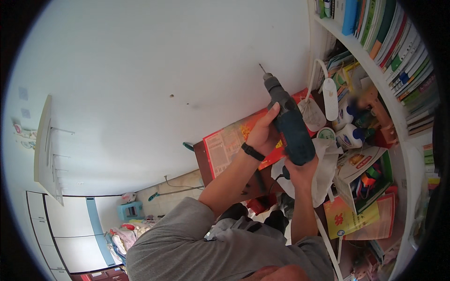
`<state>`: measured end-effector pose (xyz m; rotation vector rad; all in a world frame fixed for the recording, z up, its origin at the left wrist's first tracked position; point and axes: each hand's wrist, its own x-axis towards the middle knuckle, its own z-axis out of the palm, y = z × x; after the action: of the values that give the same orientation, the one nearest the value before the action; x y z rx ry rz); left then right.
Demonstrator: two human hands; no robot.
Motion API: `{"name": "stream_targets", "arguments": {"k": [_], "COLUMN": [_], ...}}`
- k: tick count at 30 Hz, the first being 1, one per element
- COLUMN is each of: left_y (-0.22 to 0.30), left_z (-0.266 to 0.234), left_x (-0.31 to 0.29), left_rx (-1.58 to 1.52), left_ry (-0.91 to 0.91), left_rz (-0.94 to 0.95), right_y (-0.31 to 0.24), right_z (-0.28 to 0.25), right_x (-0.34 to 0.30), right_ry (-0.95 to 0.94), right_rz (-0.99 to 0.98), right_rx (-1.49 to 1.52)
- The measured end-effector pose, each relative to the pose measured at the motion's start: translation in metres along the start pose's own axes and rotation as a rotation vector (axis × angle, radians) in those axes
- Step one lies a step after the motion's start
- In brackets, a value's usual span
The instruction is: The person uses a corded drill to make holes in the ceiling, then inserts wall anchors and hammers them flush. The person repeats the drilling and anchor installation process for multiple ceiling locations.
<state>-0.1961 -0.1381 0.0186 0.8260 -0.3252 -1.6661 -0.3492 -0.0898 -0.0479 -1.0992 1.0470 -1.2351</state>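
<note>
Left fingers: my left hand (pixel 261 136) is closed in around the front of the drill (pixel 294 133), thumb laid along its dark housing just behind the chuck; the other fingers go out of sight behind the body, so I can't tell how tightly they curl.
Left wrist and forearm: a black band (pixel 253 152) sits at the wrist; the bare forearm slants up and to the right from my grey sleeve (pixel 176 222), elbow bent.
Drill: held up between my two hands, tilted, its bit (pixel 261 69) toward the white wall (pixel 225 51); whether the tip touches I can't tell. The body hangs over the red sheets (pixel 229 140) on the table.
Right fingers: my right hand (pixel 302 172) is wrapped around the drill's rear end, low on the tool; its trigger finger is hidden from me.
Right forearm: nearly upright, rising from below to the hand, in front of a crumpled white bag (pixel 328 166).
Right of the tool: a white lamp (pixel 330 99) stands near the drill, then the curved bookshelf (pixel 370 54).
</note>
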Motion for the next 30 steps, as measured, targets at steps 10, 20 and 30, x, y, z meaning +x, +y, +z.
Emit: {"name": "stream_targets", "arguments": {"k": [10, 20, 30], "left_y": [-0.005, -0.002, -0.004], "left_z": [-0.007, -0.004, -0.006], "left_x": [0.007, 0.006, 0.010], "left_rx": [0.032, 0.016, 0.034], "left_ry": [0.004, -0.049, -0.024], "left_rz": [0.025, 0.023, 0.017], "right_y": [0.001, 0.003, 0.011], "right_z": [-0.001, -0.002, -0.005], "right_x": [0.004, 0.005, 0.007], "right_ry": [-0.017, -0.031, -0.034], "right_rz": [0.032, 0.028, 0.006], "right_rx": [0.074, 0.090, 0.124]}}
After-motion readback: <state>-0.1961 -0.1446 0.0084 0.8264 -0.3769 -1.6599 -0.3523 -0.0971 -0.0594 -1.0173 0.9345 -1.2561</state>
